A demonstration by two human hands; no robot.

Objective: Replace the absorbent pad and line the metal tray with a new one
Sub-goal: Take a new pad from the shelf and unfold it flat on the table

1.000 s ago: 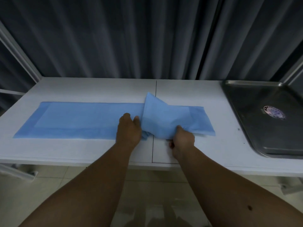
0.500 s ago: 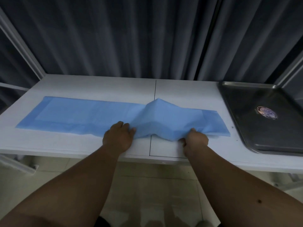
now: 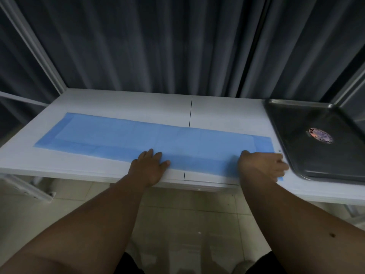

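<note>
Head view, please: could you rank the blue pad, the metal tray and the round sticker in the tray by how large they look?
1. Blue pad, largest.
2. Metal tray, though the frame edge cuts it off, so its full size is unsure.
3. Round sticker, smallest.

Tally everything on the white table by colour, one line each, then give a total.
Blue: 1, the absorbent pad, lying flat along the white table.
Dark metal: 1, the metal tray at the table's right end.
Multicoloured: 1, a round sticker inside the tray.
Total: 3
</note>
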